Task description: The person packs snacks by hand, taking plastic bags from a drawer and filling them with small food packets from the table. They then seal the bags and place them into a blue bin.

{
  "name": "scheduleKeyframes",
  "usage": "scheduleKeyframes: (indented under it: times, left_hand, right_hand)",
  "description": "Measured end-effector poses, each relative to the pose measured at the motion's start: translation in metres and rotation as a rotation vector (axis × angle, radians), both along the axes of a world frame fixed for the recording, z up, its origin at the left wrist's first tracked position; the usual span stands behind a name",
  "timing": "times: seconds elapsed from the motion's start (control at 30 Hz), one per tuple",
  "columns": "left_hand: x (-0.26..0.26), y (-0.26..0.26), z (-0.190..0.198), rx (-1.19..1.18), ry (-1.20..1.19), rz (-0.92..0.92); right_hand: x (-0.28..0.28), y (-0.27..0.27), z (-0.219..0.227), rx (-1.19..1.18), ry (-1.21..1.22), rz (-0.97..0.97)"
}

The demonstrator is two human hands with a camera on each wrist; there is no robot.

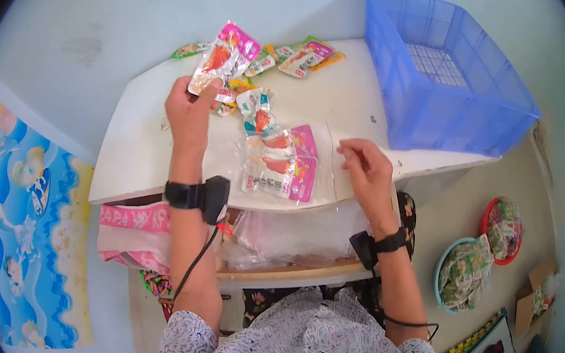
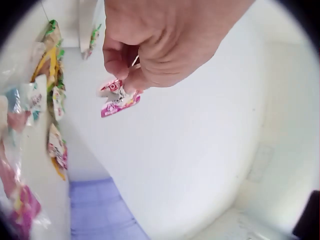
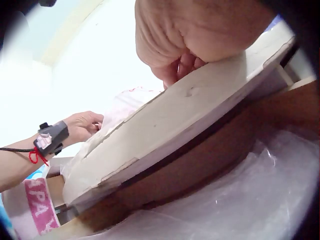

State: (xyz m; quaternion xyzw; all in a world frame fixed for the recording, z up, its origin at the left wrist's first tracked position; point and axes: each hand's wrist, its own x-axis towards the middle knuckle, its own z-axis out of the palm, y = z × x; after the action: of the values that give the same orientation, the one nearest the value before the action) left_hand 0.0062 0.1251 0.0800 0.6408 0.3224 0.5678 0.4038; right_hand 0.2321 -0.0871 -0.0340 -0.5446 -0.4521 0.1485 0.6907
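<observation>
My left hand (image 1: 190, 112) pinches a pink and silver snack pouch (image 1: 230, 54) between thumb and fingers, raised over the back left of the white table. In the left wrist view, the same pouch (image 2: 120, 106) shows below the fingertips. A clear plastic bag (image 1: 324, 182) lies near the table's front edge, with pink-ended pouches (image 1: 306, 169) in it and a teal and white pouch (image 1: 255, 102) at its top. To the right of this bag, my right hand (image 1: 368, 176) hovers by the table edge, its fingers loosely curled around nothing.
Several more snack pouches (image 1: 305, 59) lie along the back of the white table (image 1: 140, 131). A large blue crate (image 1: 445, 119) stands at the right. Below the tabletop, an open drawer holds clear plastic bags (image 1: 297, 231). Filled basins (image 1: 464, 273) sit on the floor.
</observation>
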Motion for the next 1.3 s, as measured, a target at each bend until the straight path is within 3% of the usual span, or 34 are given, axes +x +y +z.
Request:
scheduleKeyframes:
  times: [0.07,0.17,0.27,0.37,0.47,0.57,0.67,0.77,0.87,0.97,1.17,1.3]
  left_hand:
    - [-0.002,-0.039,0.022,-0.101,0.006,-0.222]
    - [0.001,-0.085,0.016,-0.195,0.096,-0.475]
    - [0.017,-0.125,0.000,-0.291,0.214,-0.668]
    - [0.031,-0.142,-0.022,-0.339,0.193,-0.741]
    - [0.039,-0.151,-0.019,-0.338,0.228,-0.829]
    - [0.044,-0.153,-0.011,-0.368,0.321,-0.866]
    - [0.060,-0.153,-0.029,-0.002,0.337,-0.447]
    - [0.068,-0.154,-0.036,0.467,0.684,0.030]
    - [0.078,-0.160,-0.042,0.701,0.831,0.128]
    - [0.081,-0.154,-0.051,0.670,0.923,0.114]
    - [0.074,-0.146,-0.058,0.320,0.689,-0.034]
    - [0.071,-0.150,-0.050,0.277,0.605,-0.047]
  right_hand:
    - [-0.004,-0.009,0.027,-0.008,0.284,0.054]
    - [-0.003,-0.026,0.048,0.099,0.470,0.171]
    - [0.000,-0.054,0.053,-0.164,0.428,0.365]
    - [-0.006,-0.073,0.059,-0.181,0.422,0.211]
    - [0.004,-0.093,0.049,-0.144,0.551,0.216]
    - [0.011,-0.111,0.051,-0.219,0.494,0.160]
    - [0.021,-0.120,0.038,-0.121,0.574,0.059]
    - [0.024,-0.121,0.032,-0.088,0.546,-0.101]
    - [0.016,-0.112,0.031,-0.033,0.542,-0.144]
    - [0.009,-0.103,0.032,-0.103,0.523,-0.113]
    - [0.002,-0.084,0.034,-0.131,0.484,-0.064]
    - [-0.003,-0.070,0.045,-0.183,0.509,-0.006]
